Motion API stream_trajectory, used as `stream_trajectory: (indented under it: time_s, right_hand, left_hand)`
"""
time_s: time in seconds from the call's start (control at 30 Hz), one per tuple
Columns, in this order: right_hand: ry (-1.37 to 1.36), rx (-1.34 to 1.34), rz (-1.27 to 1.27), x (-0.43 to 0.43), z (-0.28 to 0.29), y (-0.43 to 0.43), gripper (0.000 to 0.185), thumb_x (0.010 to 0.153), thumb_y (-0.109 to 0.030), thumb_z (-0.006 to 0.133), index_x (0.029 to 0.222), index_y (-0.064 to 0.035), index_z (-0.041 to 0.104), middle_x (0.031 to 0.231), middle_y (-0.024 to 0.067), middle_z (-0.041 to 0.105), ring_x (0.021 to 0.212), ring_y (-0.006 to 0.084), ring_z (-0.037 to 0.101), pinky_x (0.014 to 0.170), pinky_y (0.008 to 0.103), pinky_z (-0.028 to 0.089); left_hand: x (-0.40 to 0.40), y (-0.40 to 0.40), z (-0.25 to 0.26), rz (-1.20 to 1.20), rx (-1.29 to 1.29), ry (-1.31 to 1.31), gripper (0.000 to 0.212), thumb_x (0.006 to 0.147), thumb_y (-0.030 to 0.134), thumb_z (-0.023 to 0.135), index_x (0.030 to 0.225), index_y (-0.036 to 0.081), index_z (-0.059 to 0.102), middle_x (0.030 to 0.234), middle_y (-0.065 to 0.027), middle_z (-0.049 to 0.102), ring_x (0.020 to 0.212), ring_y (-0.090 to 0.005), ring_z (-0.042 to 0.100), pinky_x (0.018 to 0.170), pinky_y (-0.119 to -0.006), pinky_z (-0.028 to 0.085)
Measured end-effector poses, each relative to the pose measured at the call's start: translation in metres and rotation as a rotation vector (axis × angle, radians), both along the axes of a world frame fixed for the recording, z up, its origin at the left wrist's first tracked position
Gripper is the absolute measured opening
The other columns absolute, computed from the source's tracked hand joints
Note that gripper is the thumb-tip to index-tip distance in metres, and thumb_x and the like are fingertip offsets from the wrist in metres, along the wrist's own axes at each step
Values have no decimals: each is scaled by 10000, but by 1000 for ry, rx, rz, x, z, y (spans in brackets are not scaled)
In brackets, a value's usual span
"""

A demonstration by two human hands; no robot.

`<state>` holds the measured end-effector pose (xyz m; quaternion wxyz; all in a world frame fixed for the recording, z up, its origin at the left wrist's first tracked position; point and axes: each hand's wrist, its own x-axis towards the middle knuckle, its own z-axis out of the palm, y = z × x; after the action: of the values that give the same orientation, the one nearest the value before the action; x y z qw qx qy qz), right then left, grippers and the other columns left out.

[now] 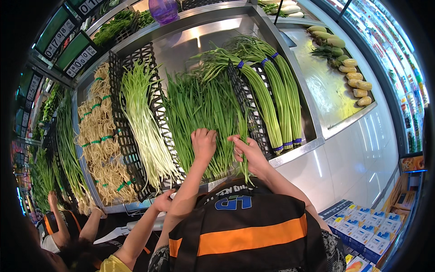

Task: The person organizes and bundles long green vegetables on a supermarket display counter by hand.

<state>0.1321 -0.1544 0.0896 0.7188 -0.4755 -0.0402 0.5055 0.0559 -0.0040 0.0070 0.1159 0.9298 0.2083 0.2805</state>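
A wide heap of green garlic chives (204,108) lies before me in a steel produce bin (217,30). My right hand (249,153) grips a small bunch of green stalks (242,136) upright at the heap's right edge, close to my apron (251,217). On the chives, to the left of it, rests my left hand (204,144) with its fingers curled down; whether stalks are caught under them is hidden. A black plastic lattice divider (244,98) runs beside the right hand, and past it lie garlic scapes (275,98) bound with purple bands.
Pale sprouts (142,125) and tan root-like bundles (100,136) fill the bin's left side, between black dividers. A co-worker's hand (163,201) is at the bin's front edge. Corn (357,83) lies on a steel counter at right. Boxed cartons (363,227) stand at lower right.
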Motion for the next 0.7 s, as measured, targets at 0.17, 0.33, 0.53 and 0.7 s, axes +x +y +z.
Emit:
stream_trajectory:
  time_s: [0.17,0.33,0.53,0.7]
  right_hand:
    - [-204,-125,-140,6,-41,39,202,849,-234,527,958,-67,562,576,-59,353,493,20,334,424,193,294]
    - [-1100,-469,-259,34,-73,84,255,782,-231,573,957,-46,560,716,176,587,680,320,575,586,392,436]
    - [-1119,-571,-56,40,-75,100,277,762,-222,586,963,-34,555,757,210,591,736,362,571,657,426,443]
    - [-1229,-684,70,43,-77,111,289,736,-211,610,959,-34,562,757,209,590,738,367,570,664,415,450]
  left_hand:
    - [0,3,-4,20,-55,5,89,664,68,635,750,70,613,722,-66,530,771,-240,495,762,-363,343]
    - [1,3,-4,40,-129,6,88,670,46,620,757,52,607,752,-83,545,802,-249,494,788,-368,338]
    - [-2,3,-5,48,-162,7,104,673,33,612,776,45,600,768,-87,549,821,-250,490,796,-359,334]
    - [-3,3,-7,37,-140,-19,121,659,32,617,778,51,598,765,-83,547,809,-248,491,779,-360,337]
